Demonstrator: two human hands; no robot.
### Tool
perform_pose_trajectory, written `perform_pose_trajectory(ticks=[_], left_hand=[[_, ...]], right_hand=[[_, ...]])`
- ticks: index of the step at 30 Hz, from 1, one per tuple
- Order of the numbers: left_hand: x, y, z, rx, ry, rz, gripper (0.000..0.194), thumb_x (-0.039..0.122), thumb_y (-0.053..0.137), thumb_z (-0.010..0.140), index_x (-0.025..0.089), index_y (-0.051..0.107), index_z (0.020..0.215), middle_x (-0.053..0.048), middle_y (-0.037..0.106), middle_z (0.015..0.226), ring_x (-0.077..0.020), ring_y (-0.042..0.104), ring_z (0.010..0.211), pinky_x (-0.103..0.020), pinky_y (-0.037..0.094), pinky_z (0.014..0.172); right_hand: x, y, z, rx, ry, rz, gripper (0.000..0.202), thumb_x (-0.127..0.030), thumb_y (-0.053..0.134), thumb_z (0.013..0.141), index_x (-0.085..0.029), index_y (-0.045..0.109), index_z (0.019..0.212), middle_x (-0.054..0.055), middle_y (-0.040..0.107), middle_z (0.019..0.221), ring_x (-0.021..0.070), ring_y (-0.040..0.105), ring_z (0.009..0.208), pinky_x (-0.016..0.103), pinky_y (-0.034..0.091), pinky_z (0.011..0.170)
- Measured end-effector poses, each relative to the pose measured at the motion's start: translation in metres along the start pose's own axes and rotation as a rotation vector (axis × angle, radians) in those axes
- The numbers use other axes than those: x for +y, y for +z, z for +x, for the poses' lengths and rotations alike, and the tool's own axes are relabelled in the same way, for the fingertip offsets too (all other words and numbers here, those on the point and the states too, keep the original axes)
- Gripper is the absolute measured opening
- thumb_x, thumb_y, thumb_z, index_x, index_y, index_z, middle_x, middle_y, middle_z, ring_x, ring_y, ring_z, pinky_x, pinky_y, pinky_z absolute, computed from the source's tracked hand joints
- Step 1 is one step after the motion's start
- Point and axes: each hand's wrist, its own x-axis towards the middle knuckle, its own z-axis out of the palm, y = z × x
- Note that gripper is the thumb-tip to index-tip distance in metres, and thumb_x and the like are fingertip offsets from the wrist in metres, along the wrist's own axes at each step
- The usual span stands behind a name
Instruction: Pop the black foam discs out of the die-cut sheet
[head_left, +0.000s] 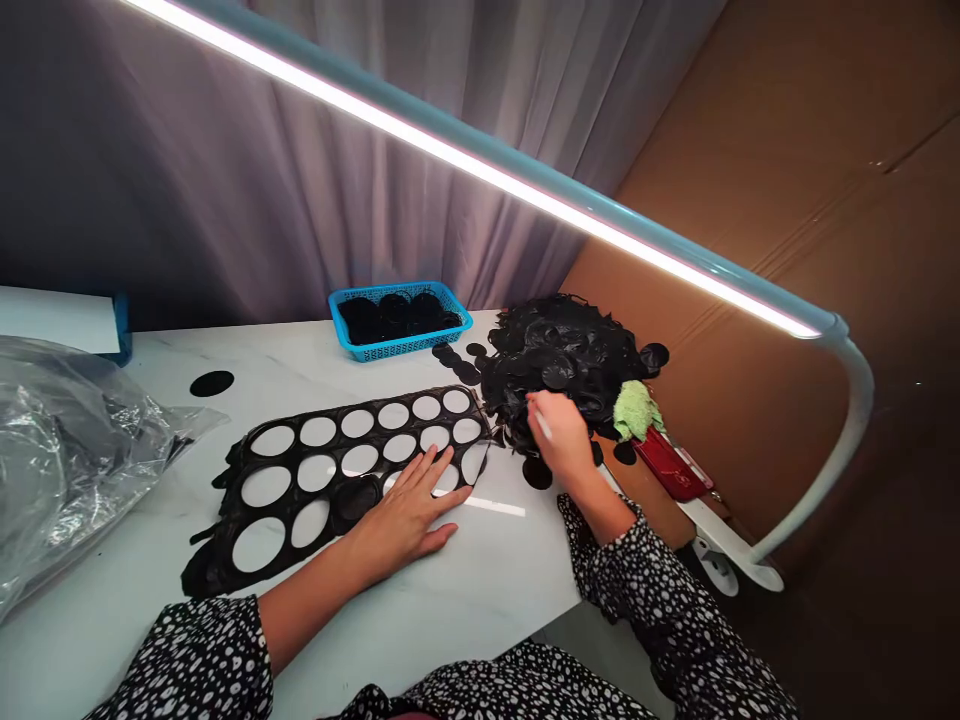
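**Presently on the bench: punched sheet and loose discs**

Left hand (409, 510): flat, fingers spread, palm pressing the near right end of the black punched sheet (247, 470) with its round holes, which lies on the white table (480, 590); nothing gripped. Right hand (561, 435): curled around a thin white tool (543, 426), at the near edge of the black disc pile (562, 360). Blue basket (400, 320) of discs behind the sheet; green cloth (636, 408) beside the pile; clear plastic bag (67, 450) far left.
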Motion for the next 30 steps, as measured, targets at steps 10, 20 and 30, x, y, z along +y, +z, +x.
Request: perform_pose_trajectory(ticks=[10, 20, 30], left_hand=[[-0.02, 0.008, 0.026, 0.142, -0.083, 0.13, 0.046, 0.041, 0.054, 0.097, 0.018, 0.053, 0.136, -0.014, 0.048, 0.147, -0.0302, 0.042, 0.138, -0.047, 0.037, 0.112], [-0.02, 0.017, 0.02, 0.096, -0.107, 0.112, 0.049, 0.041, 0.052, 0.097, 0.022, 0.047, 0.142, -0.008, 0.036, 0.156, -0.0306, 0.029, 0.145, -0.047, 0.03, 0.116], [-0.011, 0.007, 0.029, 0.076, -0.087, 0.11, 0.047, 0.042, 0.056, 0.095, 0.021, 0.051, 0.137, -0.01, 0.041, 0.153, -0.0311, 0.025, 0.146, -0.052, 0.018, 0.119]], right_hand=[[-0.036, 0.029, 0.019, -0.392, 0.076, 0.744, 0.015, -0.025, 0.057, 0.085, -0.02, 0.056, 0.071, 0.003, 0.071, 0.089, 0.0164, 0.063, 0.08, 0.027, 0.045, 0.074], [-0.035, 0.037, 0.013, -0.383, 0.13, 0.833, 0.019, -0.03, 0.06, 0.086, -0.019, 0.059, 0.071, 0.003, 0.07, 0.088, 0.0164, 0.063, 0.083, 0.03, 0.047, 0.078], [-0.017, 0.023, 0.062, 0.212, 0.752, 1.491, 0.023, -0.02, 0.075, 0.074, -0.018, 0.052, 0.072, 0.005, 0.07, 0.091, 0.0173, 0.071, 0.092, 0.018, 0.056, 0.059]])
